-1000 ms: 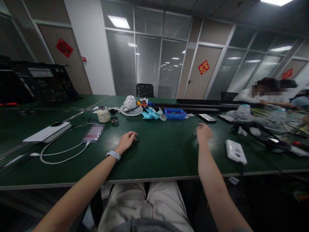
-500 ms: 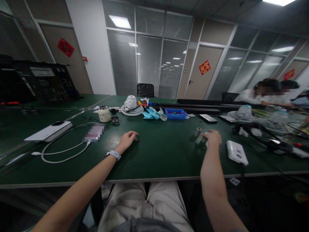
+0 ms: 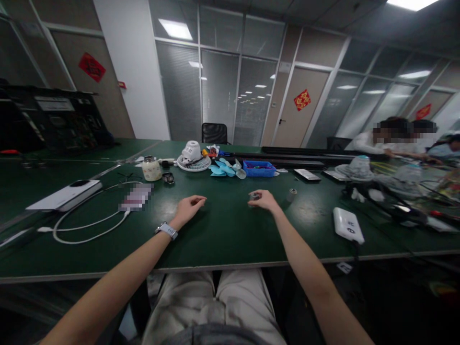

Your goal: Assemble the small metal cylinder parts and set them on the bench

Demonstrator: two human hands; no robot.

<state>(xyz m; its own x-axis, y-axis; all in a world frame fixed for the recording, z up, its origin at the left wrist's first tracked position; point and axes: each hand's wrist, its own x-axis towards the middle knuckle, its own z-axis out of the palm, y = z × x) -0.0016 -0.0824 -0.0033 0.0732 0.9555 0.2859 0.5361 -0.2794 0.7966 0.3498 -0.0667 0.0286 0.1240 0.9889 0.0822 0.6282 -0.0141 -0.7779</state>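
Observation:
My left hand rests low over the green table, its thumb and index finger brought together at the tips. If there is anything between them, it is too small to make out. Across from it, my right hand grips a small metallic cylinder between thumb and fingers. A second small metal cylinder stands upright on the table, just right of my right hand and apart from it.
Farther back lie a white fan body, light-blue fan blades and a blue basket. Left are a jar, a phone and its cable. A white power bank and tangled cables lie right. People sit far right.
My right hand has moved left, away from the standing cylinder, carrying a small metallic cylinder. The left hand stays in place, its thumb and index fingertips now closer together.

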